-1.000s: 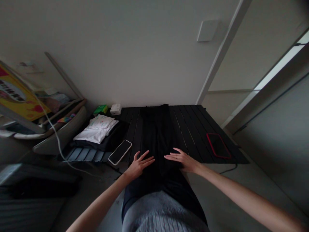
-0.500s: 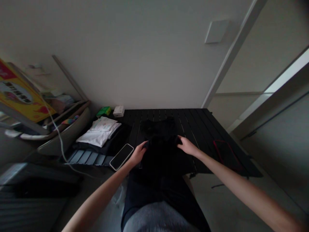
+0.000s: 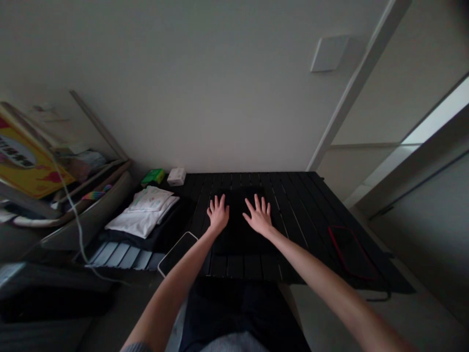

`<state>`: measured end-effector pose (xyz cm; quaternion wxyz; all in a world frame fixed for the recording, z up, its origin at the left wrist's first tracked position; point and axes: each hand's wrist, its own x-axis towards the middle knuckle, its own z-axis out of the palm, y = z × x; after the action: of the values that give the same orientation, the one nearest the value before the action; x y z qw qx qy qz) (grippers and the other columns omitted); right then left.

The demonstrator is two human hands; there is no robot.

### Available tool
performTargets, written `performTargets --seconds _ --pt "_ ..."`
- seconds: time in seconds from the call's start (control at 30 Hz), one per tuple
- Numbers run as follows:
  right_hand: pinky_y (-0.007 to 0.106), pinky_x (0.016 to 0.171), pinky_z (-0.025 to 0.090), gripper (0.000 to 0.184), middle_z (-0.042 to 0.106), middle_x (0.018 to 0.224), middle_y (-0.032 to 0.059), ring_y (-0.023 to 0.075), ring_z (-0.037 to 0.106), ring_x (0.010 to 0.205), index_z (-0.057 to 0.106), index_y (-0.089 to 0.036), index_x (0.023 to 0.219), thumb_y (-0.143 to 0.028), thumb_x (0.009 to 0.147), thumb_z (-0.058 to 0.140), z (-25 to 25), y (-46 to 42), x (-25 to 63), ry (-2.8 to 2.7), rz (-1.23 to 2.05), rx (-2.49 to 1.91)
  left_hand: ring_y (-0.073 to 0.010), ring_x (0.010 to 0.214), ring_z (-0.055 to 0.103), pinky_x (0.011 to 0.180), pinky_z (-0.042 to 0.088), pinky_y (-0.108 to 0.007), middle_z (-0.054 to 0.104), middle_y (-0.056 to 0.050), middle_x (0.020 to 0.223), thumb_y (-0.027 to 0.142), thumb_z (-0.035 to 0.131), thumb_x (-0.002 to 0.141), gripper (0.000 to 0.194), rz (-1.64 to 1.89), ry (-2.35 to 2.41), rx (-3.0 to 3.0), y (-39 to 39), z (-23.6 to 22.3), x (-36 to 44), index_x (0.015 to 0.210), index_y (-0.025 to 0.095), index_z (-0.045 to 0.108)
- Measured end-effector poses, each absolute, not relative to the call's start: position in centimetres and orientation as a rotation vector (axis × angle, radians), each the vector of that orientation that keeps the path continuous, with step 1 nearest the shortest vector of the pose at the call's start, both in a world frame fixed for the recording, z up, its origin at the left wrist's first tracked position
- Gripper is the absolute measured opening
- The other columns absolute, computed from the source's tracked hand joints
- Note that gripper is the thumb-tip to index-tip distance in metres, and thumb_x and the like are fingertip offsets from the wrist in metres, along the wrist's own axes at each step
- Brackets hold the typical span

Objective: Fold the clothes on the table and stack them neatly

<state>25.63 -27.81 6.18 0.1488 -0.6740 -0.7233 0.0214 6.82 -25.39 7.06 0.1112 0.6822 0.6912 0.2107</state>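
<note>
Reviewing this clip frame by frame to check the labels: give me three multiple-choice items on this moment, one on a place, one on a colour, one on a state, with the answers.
1. Where is the red-rimmed phone?
A. Held in one hand
B. Lying on the right part of the black slatted table
C. Standing on its edge

2. What colour is the folded garment?
A. White
B. Red
C. Black

3. How do the hands stand?
A. The left hand and the right hand both lie open on the garment, fingers spread
B. Both are clenched into fists
C. Both are gripping the table's edge

Answers:
1. B: the phone lies flat, well to the right of the hands.
2. C: it shows as dark as the slats beneath it.
3. A: all the fingers show apart, with nothing gripped.
</note>
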Motion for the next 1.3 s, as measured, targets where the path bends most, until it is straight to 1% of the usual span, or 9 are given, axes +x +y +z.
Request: performTargets --seconds 0.13,0.27,0.43,0.57,0.7,0.8,1.03,1.13,1.3 --pt "0.060 0.112 0.007 0.061 0.016 0.160 0.0107 0.0375 0.011 0.144 0.029 -0.028 0.150 -0.053 0.094 0.038 2.8 -29.1 25.1 -2.147 0.174 -2.030 -0.0387 0.145 0.011 0.112 0.015 -0.061 0.017 -0.007 0.160 0.045 0.039 0.093 0.056 0.353 2.042 2.135 -27.9 4.2 7.6 0.148 0.033 0.032" --pt "0.064 0.109 0.009 0.063 0.015 0.159 0.0159 0.0439 0.012 0.142 0.034 -0.024 0.148 -0.054 0.094 0.038 2.9 -28.9 25.5 -1.867 0.078 -2.176 -0.0412 0.144 0.012 0.110 0.017 -0.062 0.011 -0.011 0.160 0.048 0.040 0.093 0.059 0.422 2.194 2.033 -28.0 4.4 7.7 0.149 0.030 0.031" --pt "0.065 0.107 0.011 0.061 0.032 0.151 0.0216 0.0438 0.024 0.139 0.041 -0.018 0.145 -0.052 0.094 0.033 3.0 -29.4 25.5 -1.722 0.053 -2.248 -0.0402 0.141 0.023 0.107 0.023 -0.062 0.030 -0.020 0.153 0.046 0.035 0.095 0.058 0.462 2.354 1.949 -28.5 4.3 7.9 0.148 0.023 0.033" --pt "0.058 0.106 0.023 0.057 0.041 0.145 0.0206 0.0375 0.035 0.132 0.045 -0.012 0.142 -0.042 0.096 0.029 3.1 -30.1 25.6 -1.800 0.036 -2.185 -0.0335 0.136 0.032 0.106 0.026 -0.058 0.043 -0.018 0.145 0.032 0.027 0.098 0.050 0.445 2.282 2.069 -29.2 4.5 7.8 0.143 0.016 0.042" --pt "0.053 0.093 0.040 0.051 0.043 0.146 0.0153 0.0365 0.045 0.119 0.049 -0.016 0.138 -0.035 0.096 0.029 3.1 -31.3 26.2 -1.900 0.083 -2.117 -0.0349 0.120 0.046 0.095 0.040 -0.052 0.047 -0.018 0.141 0.026 0.027 0.096 0.049 0.408 2.188 2.099 -30.4 5.2 7.5 0.140 0.012 0.046" --pt "0.053 0.088 0.044 0.051 0.041 0.148 0.0106 0.0352 0.046 0.113 0.042 -0.021 0.143 -0.024 0.093 0.030 3.1 -32.0 27.3 -1.968 0.061 -2.032 -0.0332 0.112 0.050 0.090 0.043 -0.049 0.051 -0.018 0.136 0.022 0.031 0.094 0.048 0.405 2.073 2.119 -31.3 5.8 8.0 0.137 0.013 0.049" --pt "0.058 0.087 0.043 0.081 0.032 0.154 0.0094 0.0364 0.047 0.107 -0.004 -0.026 0.154 -0.006 0.083 0.030 6.8 -31.0 32.1 -1.972 -0.099 -1.829 -0.0279 0.119 0.049 0.097 0.037 -0.048 0.047 -0.015 0.139 0.013 0.031 0.091 0.051 0.685 1.794 2.101 -30.4 9.6 14.2 0.140 0.021 0.046" --pt "0.062 0.088 0.041 0.076 0.027 0.156 0.0106 0.0393 0.046 0.109 -0.004 -0.024 0.154 -0.009 0.087 0.027 9.7 -30.3 35.4 -1.915 -0.160 -1.860 -0.0287 0.123 0.045 0.100 0.035 -0.049 0.045 -0.014 0.142 0.013 0.031 0.092 0.052 0.791 1.639 2.105 -29.0 11.8 18.6 0.141 0.023 0.045" --pt "0.067 0.092 0.034 0.065 0.023 0.157 0.0147 0.0440 0.038 0.120 0.012 -0.015 0.154 -0.013 0.090 0.023 14.6 -27.9 43.3 -1.751 -0.337 -1.960 -0.0296 0.130 0.040 0.104 0.034 -0.052 0.041 -0.016 0.144 0.014 0.032 0.092 0.053 0.922 1.365 2.096 -25.4 15.0 26.6 0.144 0.022 0.041"
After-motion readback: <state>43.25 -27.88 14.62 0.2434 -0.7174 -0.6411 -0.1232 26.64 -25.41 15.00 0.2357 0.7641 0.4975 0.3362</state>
